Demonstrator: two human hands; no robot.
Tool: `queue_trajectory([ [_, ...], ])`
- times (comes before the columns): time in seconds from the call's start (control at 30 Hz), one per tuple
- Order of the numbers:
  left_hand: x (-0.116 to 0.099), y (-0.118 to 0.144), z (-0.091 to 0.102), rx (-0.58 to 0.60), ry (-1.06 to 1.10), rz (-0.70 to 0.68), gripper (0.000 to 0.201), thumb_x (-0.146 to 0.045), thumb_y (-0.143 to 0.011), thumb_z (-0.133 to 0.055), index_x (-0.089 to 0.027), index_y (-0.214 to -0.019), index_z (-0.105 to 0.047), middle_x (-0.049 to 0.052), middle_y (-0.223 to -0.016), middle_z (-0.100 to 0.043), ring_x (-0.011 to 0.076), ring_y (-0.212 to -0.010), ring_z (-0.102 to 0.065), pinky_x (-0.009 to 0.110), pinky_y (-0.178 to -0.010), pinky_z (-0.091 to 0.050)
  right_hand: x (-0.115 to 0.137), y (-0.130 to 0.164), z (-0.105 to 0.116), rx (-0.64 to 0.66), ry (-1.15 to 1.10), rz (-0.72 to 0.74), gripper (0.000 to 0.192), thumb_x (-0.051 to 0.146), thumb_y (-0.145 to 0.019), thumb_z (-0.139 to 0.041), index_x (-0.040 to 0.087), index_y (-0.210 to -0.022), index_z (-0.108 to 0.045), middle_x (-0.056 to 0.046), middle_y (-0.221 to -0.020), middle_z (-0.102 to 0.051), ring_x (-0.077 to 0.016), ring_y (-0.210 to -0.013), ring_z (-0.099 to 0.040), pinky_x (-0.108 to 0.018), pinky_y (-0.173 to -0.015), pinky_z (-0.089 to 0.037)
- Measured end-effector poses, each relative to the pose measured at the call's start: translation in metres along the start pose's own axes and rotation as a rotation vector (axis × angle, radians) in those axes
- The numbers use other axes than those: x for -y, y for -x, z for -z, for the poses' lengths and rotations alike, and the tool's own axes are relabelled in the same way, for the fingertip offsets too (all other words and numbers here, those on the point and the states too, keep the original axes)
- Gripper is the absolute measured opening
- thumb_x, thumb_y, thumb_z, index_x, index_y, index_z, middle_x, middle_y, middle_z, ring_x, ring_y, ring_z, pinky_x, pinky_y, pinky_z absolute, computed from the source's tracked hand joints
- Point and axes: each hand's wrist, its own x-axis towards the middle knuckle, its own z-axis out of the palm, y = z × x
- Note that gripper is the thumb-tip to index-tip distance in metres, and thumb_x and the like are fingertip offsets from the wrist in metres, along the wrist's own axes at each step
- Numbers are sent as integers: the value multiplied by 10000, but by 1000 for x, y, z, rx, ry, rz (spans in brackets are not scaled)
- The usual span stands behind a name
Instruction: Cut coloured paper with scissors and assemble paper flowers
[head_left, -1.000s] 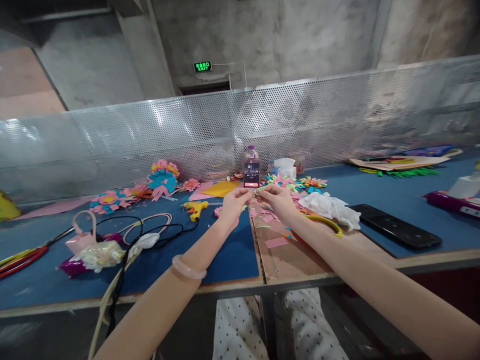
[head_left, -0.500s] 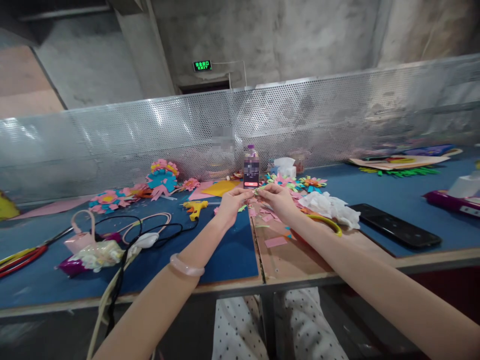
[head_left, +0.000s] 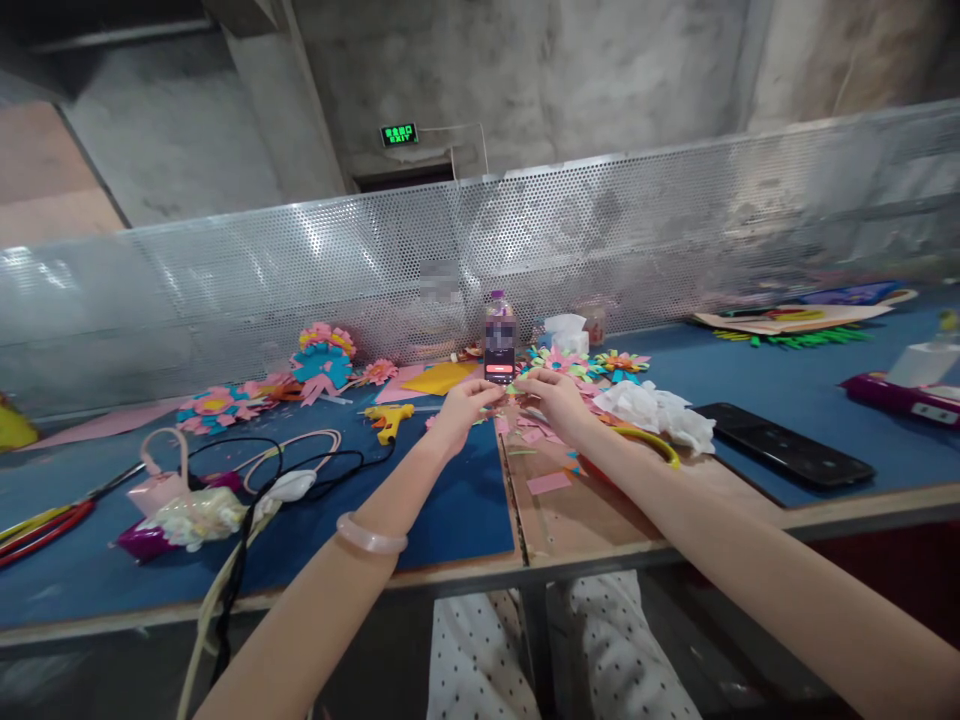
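Observation:
Both my hands meet over the middle of the table, just in front of an upright phone point(head_left: 499, 368) that stands before a purple-capped bottle point(head_left: 497, 298). With fingertips pinched, my left hand point(head_left: 465, 410) reaches one side of a small light-green piece of paper point(head_left: 512, 389). My right hand point(head_left: 556, 402) pinches at its other side, fingers closed. Most of the piece is hidden by the fingers. Pink paper scraps point(head_left: 549, 484) lie below the hands. Under my right forearm shows a yellow curved handle point(head_left: 654, 441), partly covered.
A yellow glue gun point(head_left: 388, 420) lies left of my hands, its black cord trailing among cables. Paper flowers point(head_left: 324, 358) stand behind. Crumpled tissue point(head_left: 660, 415) and a black phone-like slab point(head_left: 784, 445) lie right. Red-and-yellow-handled tools point(head_left: 52, 530) lie far left. A perforated metal panel point(head_left: 375, 250) backs the table.
My hands stay together at almost the same spot, fingers still pinched. The whole view has shifted slightly; the objects on the table have not visibly moved.

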Motion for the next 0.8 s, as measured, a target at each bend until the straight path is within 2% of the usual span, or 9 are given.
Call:
queue_trajectory([
  [0.27, -1, 2, -1, 99, -17, 69, 232, -317, -603, -705, -152, -759, -660, 67, -785, -659, 173, -775, -604, 281, -676, -448, 0, -1, 1, 31, 1, -42, 263, 422, -629, -706, 186, -707, -619, -12, -633, -613, -113, -559, -555, -229, -515, -428],
  [0.43, -4, 4, -2, 54, -75, 16, 299, -349, -599, -712, -127, -795, -667, 86, -822, -670, 183, -814, -603, 279, -701, -437, 2, 0, 2, 39, 21, -49, 328, 501, -653, -656, 181, -713, -620, -14, -663, -610, -105, -545, -545, -229, -511, -424],
  [0.57, -4, 5, -2, 36, -131, -7, 326, -388, -623, -695, -128, -817, -667, 88, -842, -671, 182, -820, -596, 282, -711, -428, 2, 1, 2, 35, 110, -15, 299, 461, -625, -688, 173, -678, -627, -17, -672, -615, -101, -556, -539, -231, -530, -420],
  [0.8, 1, 3, -1, 87, -186, -53, 284, -381, -640, -679, -137, -784, -658, 64, -830, -660, 164, -788, -584, 278, -713, -428, 2, -1, 3, -15, 147, 36, 286, 434, -614, -689, 156, -650, -631, -11, -638, -603, -101, -572, -533, -236, -556, -413],
])
